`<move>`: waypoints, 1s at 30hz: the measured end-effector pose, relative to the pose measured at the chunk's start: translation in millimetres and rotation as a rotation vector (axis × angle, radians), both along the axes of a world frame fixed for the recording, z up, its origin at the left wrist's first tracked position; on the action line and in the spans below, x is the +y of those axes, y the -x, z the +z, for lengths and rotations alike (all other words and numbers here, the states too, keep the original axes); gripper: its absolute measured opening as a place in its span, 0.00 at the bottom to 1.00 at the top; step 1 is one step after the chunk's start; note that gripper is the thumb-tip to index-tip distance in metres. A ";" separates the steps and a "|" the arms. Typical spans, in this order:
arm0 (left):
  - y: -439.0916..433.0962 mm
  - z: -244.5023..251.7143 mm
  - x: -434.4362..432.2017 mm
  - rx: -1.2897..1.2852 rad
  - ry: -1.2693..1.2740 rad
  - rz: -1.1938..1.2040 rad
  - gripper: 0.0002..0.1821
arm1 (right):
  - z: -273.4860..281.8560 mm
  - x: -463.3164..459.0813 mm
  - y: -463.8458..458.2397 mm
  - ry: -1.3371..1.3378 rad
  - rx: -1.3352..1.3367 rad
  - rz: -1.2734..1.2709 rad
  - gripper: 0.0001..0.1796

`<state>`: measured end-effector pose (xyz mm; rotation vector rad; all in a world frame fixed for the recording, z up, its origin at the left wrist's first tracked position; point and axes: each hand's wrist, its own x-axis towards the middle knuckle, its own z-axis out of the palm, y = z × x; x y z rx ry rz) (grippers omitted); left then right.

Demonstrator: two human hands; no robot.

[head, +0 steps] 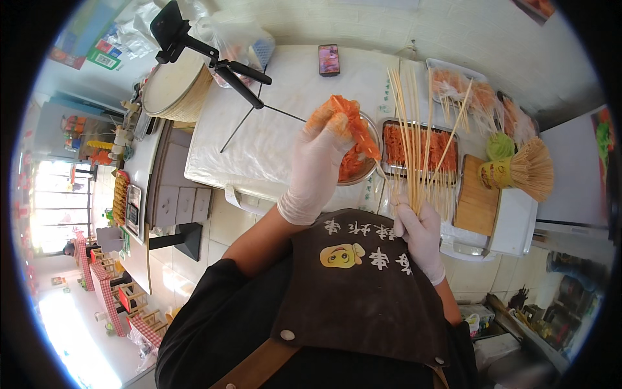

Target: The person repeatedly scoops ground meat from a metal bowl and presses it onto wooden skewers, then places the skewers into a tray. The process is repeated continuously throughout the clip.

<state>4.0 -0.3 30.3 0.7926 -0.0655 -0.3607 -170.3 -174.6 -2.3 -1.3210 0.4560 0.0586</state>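
Observation:
My left hand (313, 163), in a clear glove stained orange at the fingertips, grips a strip of red marinated meat (365, 141). It is raised over the near-left part of a round metal bowl (373, 127) with more such meat in it. Gloved too, my right hand (422, 232) holds a fanned bunch of thin wooden skewers (412, 141) near their lower ends. One skewer slants from the right hand up to the meat strip; its tip is hidden. Behind the bunch lies a metal tray (385, 165) of meat threaded on skewers, their sticks pointing towards me.
A phone (329, 60) lies at the back of the plastic-covered table (272, 160). A black tripod (243, 87) stands to the left. At right are a cutting board (474, 194), a yellow container (494, 174) of skewers, a green ball-shaped thing (500, 146) and bagged skewered meat (461, 87).

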 end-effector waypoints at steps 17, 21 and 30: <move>17.5 -17.4 -7.7 0.043 -0.344 -0.145 0.15 | 1.4 2.4 -4.2 0.009 0.035 0.031 0.13; 19.2 -20.7 -8.5 0.009 -0.413 -0.135 0.17 | 7.6 4.0 -7.8 0.083 0.056 0.026 0.13; 26.0 -50.1 -19.4 -0.033 -0.505 -0.380 0.28 | -38.5 -17.4 -5.7 0.094 -0.043 -0.156 0.14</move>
